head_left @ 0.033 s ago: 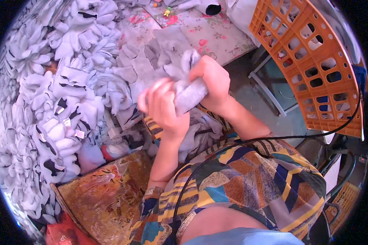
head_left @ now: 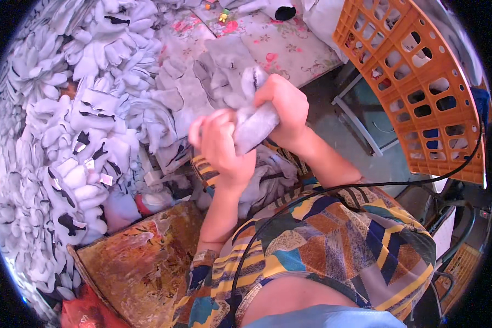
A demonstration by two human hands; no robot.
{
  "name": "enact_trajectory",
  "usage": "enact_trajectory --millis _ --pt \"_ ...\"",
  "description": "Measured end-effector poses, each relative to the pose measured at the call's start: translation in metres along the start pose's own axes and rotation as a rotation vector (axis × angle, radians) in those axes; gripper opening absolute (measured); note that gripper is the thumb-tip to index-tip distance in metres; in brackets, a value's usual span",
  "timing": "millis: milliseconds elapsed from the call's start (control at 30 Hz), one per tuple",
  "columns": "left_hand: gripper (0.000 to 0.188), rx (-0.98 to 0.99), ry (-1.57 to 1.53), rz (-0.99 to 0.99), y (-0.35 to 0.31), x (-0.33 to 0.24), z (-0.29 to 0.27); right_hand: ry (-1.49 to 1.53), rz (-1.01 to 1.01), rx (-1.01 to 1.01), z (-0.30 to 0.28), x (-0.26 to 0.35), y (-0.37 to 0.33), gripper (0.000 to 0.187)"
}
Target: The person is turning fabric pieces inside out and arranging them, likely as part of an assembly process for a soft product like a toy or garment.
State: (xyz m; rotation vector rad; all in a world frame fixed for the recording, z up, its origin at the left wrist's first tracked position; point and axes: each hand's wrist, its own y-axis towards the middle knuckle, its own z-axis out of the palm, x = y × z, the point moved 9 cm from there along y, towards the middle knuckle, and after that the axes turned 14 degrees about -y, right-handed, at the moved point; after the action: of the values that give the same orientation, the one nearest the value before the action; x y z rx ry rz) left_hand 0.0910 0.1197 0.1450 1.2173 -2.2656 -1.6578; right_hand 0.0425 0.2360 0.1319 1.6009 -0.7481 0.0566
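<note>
Both hands grip a pale grey fleece glove (head_left: pixel 256 128) above my lap. My left hand (head_left: pixel 220 141) is closed round its left end, fingers curled. My right hand (head_left: pixel 287 106) is wrapped over its other end, and a rounded tip with a dark seam sticks out past the knuckles. The glove's full shape is hidden by my fingers. Just beyond my hands, loose grey fleece pieces (head_left: pixel 216 68) lie on the flower-patterned table cover (head_left: pixel 290 46). More grey fleece (head_left: pixel 268 177) is bunched on my lap.
A large heap of grey gloves (head_left: pixel 104 136), some with black trim, fills the left side. An orange slotted plastic basket (head_left: pixel 415 95) stands at the right. A worn brown board (head_left: pixel 142 262) lies at lower left. A black cable (head_left: pixel 333 188) runs across my front.
My left hand has shifted slightly right, its fingers curled closer to the glove. The right hand and the glove have barely moved.
</note>
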Motion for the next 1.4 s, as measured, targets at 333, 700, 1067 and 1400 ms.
enact_trajectory --millis 333,700,1067,1400 --pt "0.037 0.168 -0.189 -0.033 -0.015 -0.020 0.018 -0.075 0.216 0.026 -0.008 -0.027 0.003 0.045" --pt "0.038 0.023 -0.376 -0.666 -0.024 0.099 0.011 1.322 0.729 0.650 0.060 -0.006 -0.056 0.085" --pt "0.031 0.405 0.063 -0.178 -0.025 0.000 0.048 0.440 0.889 0.247 0.032 -0.088 -0.072 0.037" --pt "0.045 0.256 0.237 -0.320 -0.026 0.046 0.019 -0.145 -0.018 0.188 0.012 0.000 -0.036 0.047"
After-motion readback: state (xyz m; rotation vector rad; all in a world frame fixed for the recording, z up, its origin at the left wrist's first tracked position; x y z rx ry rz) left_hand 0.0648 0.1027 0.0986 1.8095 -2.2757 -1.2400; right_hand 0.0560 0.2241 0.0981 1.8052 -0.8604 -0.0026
